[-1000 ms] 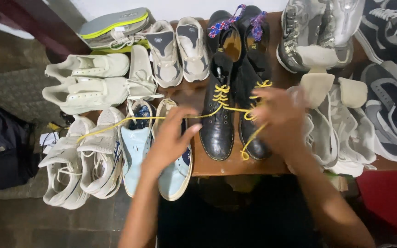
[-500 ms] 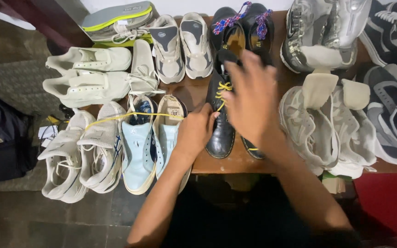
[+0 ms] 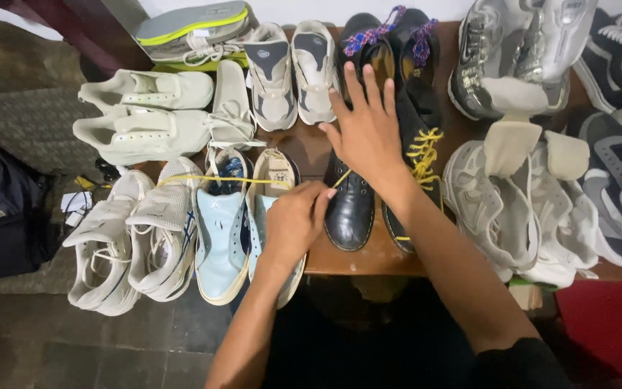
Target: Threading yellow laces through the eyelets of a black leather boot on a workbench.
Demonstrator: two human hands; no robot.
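Left hand (image 3: 295,220): fingers pinched shut on yellow lace (image 3: 217,179), stretched toward nine o'clock.
Right hand (image 3: 366,130): fingers spread flat on black boot (image 3: 350,205), toe at six o'clock.

The black boots (image 3: 350,205) under the right hand (image 3: 368,133) look like smooth glossy leather, toe caps catching the light. The yellow lace (image 3: 239,179) pinched in the left hand (image 3: 293,220) is matt woven cloth, same as the lacing just right of that flat palm. Beside the left hand, the pale blue sneakers (image 3: 221,230) look soft and matt with mesh. The table (image 3: 368,259) edge is brown wood with a slight sheen.
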